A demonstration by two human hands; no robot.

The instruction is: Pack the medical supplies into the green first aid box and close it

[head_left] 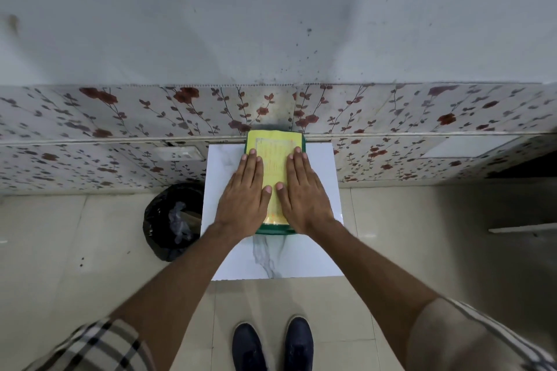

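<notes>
A grey stained wall [271, 9] above floral-patterned tiles [120, 117], a beige tiled floor [75, 250], a white marble-look desk [271, 259], and a black-lined bin [168, 220] beside it.

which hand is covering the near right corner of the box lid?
The right hand: its heel hides the near right corner of the green box. The left hand lies flat on the yellow lid's left side.
</notes>
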